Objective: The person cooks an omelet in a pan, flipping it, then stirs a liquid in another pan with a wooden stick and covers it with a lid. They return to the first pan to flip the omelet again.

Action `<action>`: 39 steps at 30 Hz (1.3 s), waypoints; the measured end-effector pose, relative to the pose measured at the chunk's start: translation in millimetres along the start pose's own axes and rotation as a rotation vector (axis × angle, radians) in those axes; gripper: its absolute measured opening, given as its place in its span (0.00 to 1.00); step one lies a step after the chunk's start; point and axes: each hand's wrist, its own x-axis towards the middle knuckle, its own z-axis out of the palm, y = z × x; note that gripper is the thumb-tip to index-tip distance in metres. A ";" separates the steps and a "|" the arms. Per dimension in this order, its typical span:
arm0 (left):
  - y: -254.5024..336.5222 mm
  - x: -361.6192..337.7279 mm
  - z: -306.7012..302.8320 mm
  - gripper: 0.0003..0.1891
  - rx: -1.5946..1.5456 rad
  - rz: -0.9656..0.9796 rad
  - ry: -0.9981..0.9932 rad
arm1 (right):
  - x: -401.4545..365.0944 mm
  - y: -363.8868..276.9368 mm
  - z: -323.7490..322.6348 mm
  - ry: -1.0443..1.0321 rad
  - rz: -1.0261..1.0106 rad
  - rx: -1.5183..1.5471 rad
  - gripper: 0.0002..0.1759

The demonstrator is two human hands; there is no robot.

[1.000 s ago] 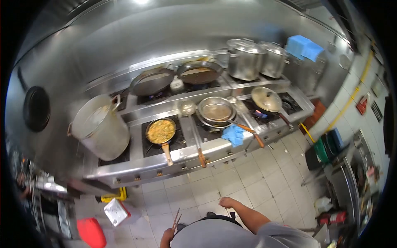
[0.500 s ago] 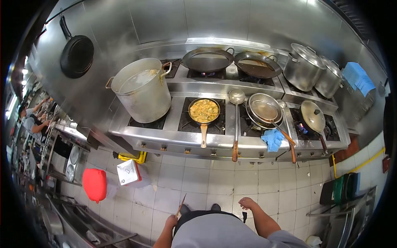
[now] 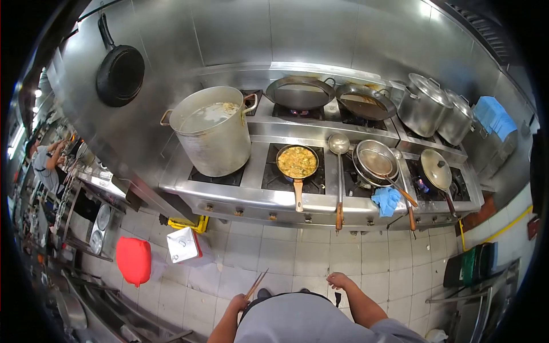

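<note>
Down at the left of my body, my left hand (image 3: 238,303) is closed around a pair of thin wooden chopsticks (image 3: 257,284), whose tips point up and away from me, slightly apart. My right hand (image 3: 339,280) hangs in front of my right side with loosely bent fingers and nothing visible in it. Beyond both hands, on a front burner, a small frying pan (image 3: 298,188) with a pale wooden handle holds a yellow, chunky egg-like mixture (image 3: 297,162). Neither hand touches the pan.
A tall pot (image 3: 214,143) of cloudy liquid stands left of the pan. To the right lie a ladle (image 3: 339,188), stacked strainers (image 3: 377,158), a blue cloth (image 3: 386,201) and a lidded pan (image 3: 436,170). A red-lidded bin (image 3: 134,260) is on the floor. Another person (image 3: 48,166) works far left.
My view has shifted, so the stove sits a little further right and lower. The chopsticks now show as two separate sticks. Both hands stay near my waist.
</note>
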 end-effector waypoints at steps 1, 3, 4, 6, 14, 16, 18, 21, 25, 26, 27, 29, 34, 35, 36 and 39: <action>6.1 -4.2 -11.3 0.22 -0.061 -0.058 -0.041 | 0.7 -1.0 4.8 0.029 -0.001 0.024 0.18; 15.1 -16.0 -32.0 0.21 -0.077 -0.030 -0.064 | 3.1 -4.0 14.0 0.063 0.002 0.052 0.18; 14.3 -18.9 -40.0 0.20 -0.093 -0.010 -0.088 | 6.0 -5.9 19.9 0.065 0.006 0.063 0.18; 1.2 -13.3 -46.9 0.17 -0.095 -0.011 -0.101 | 9.7 -13.6 30.7 0.074 0.014 0.083 0.18; -65.1 -13.1 -55.5 0.11 -0.397 -0.169 -0.110 | 12.3 -42.1 47.2 0.109 0.033 0.242 0.17; -72.0 -18.0 -55.9 0.11 -0.440 -0.193 -0.086 | 12.0 -51.2 42.2 0.115 0.057 0.221 0.17; -75.8 -21.6 -56.4 0.12 -0.572 -0.225 -0.014 | 17.8 -62.4 33.4 0.091 0.093 0.105 0.17; -63.6 -29.5 -57.3 0.13 -0.591 -0.207 0.007 | 34.7 -76.8 26.4 0.091 0.008 0.090 0.17; -56.6 -27.4 -47.8 0.14 -0.372 -0.041 0.048 | 47.1 -106.3 33.9 0.034 -0.039 -0.034 0.17; -54.8 -24.7 -45.8 0.14 -0.373 -0.039 0.053 | 50.1 -116.0 35.8 0.035 -0.043 -0.035 0.17; -58.2 -19.8 -38.2 0.14 -0.358 -0.010 0.071 | 52.5 -123.0 39.0 -0.006 -0.072 -0.093 0.17; -92.7 12.6 -8.5 0.19 -0.154 0.121 0.070 | 52.1 -137.6 46.9 -0.053 -0.110 -0.174 0.18; -57.0 -9.8 -25.7 0.22 -0.209 -0.005 0.022 | 52.1 -148.7 52.4 -0.074 -0.184 -0.142 0.18; -51.0 -13.9 -31.6 0.22 -0.176 -0.047 0.008 | 54.2 -146.8 51.5 -0.093 -0.187 -0.140 0.18; -52.2 -12.3 -32.3 0.22 -0.173 -0.050 0.009 | 54.7 -143.3 49.6 -0.096 -0.189 -0.137 0.18; -61.7 4.4 -28.8 0.22 -0.076 -0.053 0.073 | 50.4 -126.9 38.6 -0.055 -0.196 -0.135 0.15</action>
